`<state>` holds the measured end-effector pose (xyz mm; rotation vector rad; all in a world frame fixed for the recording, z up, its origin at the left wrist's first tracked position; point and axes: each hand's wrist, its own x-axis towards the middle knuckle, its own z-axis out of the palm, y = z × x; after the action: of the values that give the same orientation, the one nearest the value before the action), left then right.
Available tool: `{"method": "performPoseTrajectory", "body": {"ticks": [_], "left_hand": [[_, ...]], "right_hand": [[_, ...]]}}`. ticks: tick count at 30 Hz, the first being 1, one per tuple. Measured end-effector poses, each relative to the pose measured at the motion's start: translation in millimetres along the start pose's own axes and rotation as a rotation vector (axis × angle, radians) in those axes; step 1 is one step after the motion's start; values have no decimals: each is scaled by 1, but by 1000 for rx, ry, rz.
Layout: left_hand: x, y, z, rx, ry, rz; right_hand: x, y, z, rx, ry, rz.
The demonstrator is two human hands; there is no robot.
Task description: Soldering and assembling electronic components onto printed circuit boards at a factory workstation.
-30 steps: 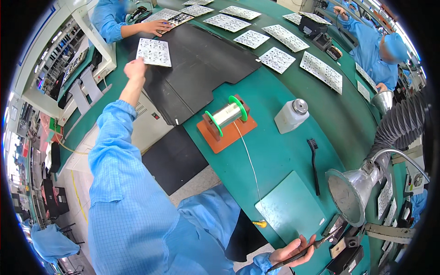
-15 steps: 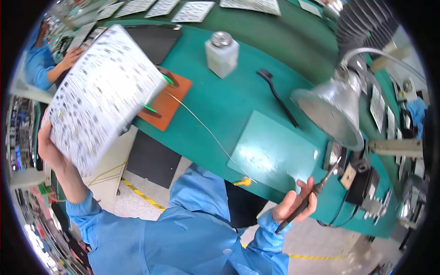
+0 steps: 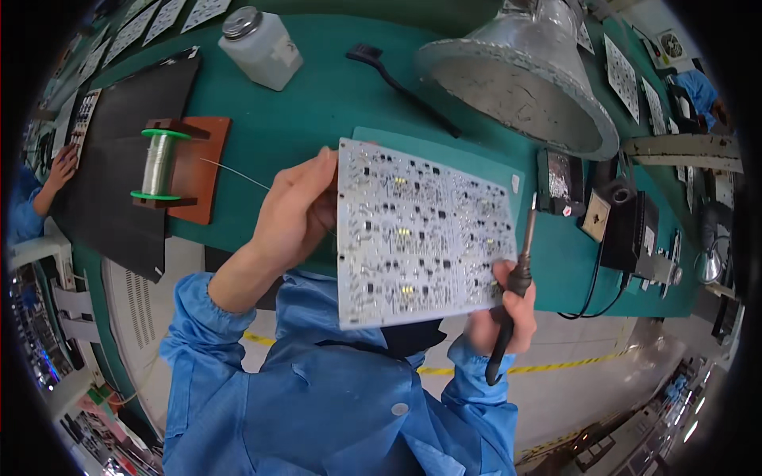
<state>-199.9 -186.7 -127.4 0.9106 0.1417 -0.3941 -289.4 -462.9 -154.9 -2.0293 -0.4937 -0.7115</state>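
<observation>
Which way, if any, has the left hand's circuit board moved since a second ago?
Yes: the circuit board has moved rightward, from left of the solder-wire spool to its right.

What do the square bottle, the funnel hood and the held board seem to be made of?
Square bottle: probably plastic, cloudy white walls; shiny cap, likely metal. Funnel hood: apparently metal, silvery, scuffed finish. Held board: perhaps fibreglass, flat with white surface; core hidden.

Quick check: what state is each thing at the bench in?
Circuit board: held up, component side toward camera
Soldering iron: tip up; heat not visible
Left hand: gripping board's left edge
Right hand: closed around iron
Solder spool: mounted, partly unwound
Bottle: upright, metal top on
Brush: lying down, unheld
</observation>
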Motion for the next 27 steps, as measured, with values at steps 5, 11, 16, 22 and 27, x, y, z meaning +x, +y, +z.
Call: {"method": "performPoseTrajectory", "body": {"ticks": [5, 11, 16, 22, 27], "left_hand": [[-24, -13, -18, 1115, -48, 454], [-38, -36, -18, 1480, -344, 926], [-54, -34, -26, 1323, -382, 1109], [-54, -19, -13, 1042, -469, 677], [-49, -20, -12, 1063, -380, 744]], "right_hand": [[24, -9, 1, -217, -43, -12], [34, -11, 7, -290, -126, 19], [22, -7, 8, -326, -157, 38], [5, -3, 11, -449, -269, 53], [10, -9, 6, -328, -274, 105]]}}
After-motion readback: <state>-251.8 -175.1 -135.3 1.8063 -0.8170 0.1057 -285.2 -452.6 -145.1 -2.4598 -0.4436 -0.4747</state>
